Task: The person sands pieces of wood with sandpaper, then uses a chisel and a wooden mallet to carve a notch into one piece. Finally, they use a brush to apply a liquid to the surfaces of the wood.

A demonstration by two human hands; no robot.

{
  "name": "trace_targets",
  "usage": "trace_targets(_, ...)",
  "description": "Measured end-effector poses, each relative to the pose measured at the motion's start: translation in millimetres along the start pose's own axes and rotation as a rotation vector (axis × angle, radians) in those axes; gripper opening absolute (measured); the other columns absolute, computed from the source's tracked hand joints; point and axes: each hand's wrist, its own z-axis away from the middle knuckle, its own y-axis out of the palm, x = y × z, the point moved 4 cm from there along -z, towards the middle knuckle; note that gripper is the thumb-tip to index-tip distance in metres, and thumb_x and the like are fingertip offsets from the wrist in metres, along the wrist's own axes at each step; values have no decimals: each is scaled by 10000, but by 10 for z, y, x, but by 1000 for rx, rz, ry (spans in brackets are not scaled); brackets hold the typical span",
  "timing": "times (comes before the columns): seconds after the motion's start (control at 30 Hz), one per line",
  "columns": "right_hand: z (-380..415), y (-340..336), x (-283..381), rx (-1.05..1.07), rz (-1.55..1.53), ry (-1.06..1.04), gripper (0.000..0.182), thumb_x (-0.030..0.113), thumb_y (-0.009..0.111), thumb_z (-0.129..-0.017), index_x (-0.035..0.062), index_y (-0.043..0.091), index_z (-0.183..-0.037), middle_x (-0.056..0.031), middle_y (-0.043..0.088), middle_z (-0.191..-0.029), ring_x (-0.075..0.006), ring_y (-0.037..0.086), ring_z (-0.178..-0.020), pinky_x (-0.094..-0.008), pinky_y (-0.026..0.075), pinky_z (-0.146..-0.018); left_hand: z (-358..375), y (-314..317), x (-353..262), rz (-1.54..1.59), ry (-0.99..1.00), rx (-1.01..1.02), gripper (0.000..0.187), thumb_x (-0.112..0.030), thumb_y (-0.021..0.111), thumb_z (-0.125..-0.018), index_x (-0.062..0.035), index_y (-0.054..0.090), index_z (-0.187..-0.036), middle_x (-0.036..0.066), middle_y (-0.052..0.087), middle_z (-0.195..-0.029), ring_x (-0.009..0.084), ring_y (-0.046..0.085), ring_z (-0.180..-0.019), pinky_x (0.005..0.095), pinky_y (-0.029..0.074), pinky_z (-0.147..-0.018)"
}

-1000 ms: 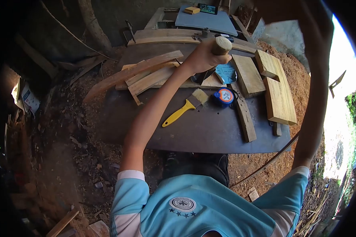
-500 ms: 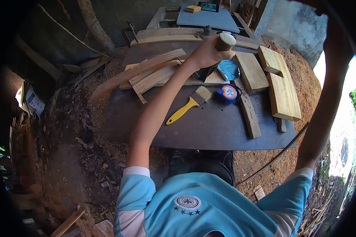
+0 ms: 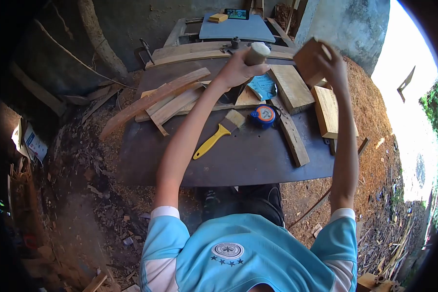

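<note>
Apparently mid-work: left hand closed round a thick handle, upper centre; right hand curled on a raised wooden block. Amount left unclear.

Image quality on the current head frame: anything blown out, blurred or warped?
Head view: daylight at right blown out to white; rim vignetted black; wide-angle bend curves the near edge of the dark table; right hand and its wooden block look motion-smeared; tape measure fairly crisp.
</note>
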Motion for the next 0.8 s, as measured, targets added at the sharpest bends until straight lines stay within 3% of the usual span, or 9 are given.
trace_targets(0.17, 610, 601, -1048, -19, -202, 346, 476, 307, 669, -736, 112, 550, -1153, -157, 603, -993, -244, 568, -937, -345, 440, -814, 74, -65, -50, 96, -22, 30, 348, -281, 718, -721, -32, 560, -907, -9, 564, -810, 75, 522, -756, 236, 437, -697)
trace_targets(0.27, 640, 389, -563, 19, 534, 494, 525, 297, 694, -699, 110, 540, -1165, -171, 529, -1104, -318, 514, -1011, -406, 403, -876, 118, -7, -164, 55, -13, 47, 404, -341, 732, -711, -37, 551, -906, -8, 555, -786, 67, 516, -739, 223, 427, -678)
trace_targets(0.3, 663, 329, -260, 27, 666, 352, 591, 245, 722, -660, 112, 512, -1196, -188, 455, -1169, -380, 450, -1064, -444, 347, -940, 110, 24, -175, 52, -15, 53, 419, -358, 733, -709, -38, 549, -909, -7, 553, -781, 66, 515, -739, 222, 427, -677)
trace_targets(0.4, 687, 458, 428, 190, -75, -151, 751, 200, 742, -632, 103, 401, -1293, -212, 389, -1258, -350, 388, -1171, -404, 330, -984, 58, 100, -177, 37, -35, 77, 477, -405, 728, -707, -40, 541, -951, 9, 545, -805, 86, 519, -792, 227, 427, -720)
trace_targets(0.5, 896, 943, 964, 429, -828, -74, 673, 169, 703, -710, 48, 368, -1282, -148, 488, -1149, -219, 481, -1077, -346, 381, -924, 48, 179, -168, 105, -1, 49, 452, -408, 725, -707, -56, 549, -929, 5, 537, -790, 86, 508, -829, 228, 409, -756)
trace_targets(0.6, 858, 1249, 972, 335, -982, 179, 459, 145, 670, -764, 24, 453, -1149, -47, 551, -938, -107, 545, -875, -257, 456, -742, 58, 83, 68, 20, 94, -62, 497, -452, 710, -702, -47, 563, -950, 47, 554, -816, 125, 503, -923, 260, 393, -820)
trace_targets(0.67, 845, 1291, 965, 191, -989, 152, 361, 124, 651, -781, 19, 468, -1074, -13, 551, -791, -70, 543, -691, -210, 435, -601, 177, -243, 139, -196, 50, -144, 502, -459, 705, -696, -49, 580, -956, 76, 571, -835, 164, 502, -981, 294, 382, -858)
trace_targets(0.77, 901, 1199, 1039, 111, -978, 154, 317, 112, 639, -796, 16, 472, -1047, -21, 549, -746, -71, 541, -637, -208, 424, -558, 439, -333, 263, -1094, -55, 376, 457, -425, 696, -690, -71, 602, -964, 84, 597, -868, 220, 534, -979, 355, 384, -862)
trace_targets(0.8, 876, 1148, 1070, 67, -1002, 152, 320, 123, 645, -792, 17, 471, -1038, -26, 553, -760, -74, 540, -631, -210, 426, -551, 461, -382, 287, -1145, -81, 413, 410, -381, 695, -690, -74, 604, -947, 80, 605, -876, 224, 541, -972, 361, 385, -857)
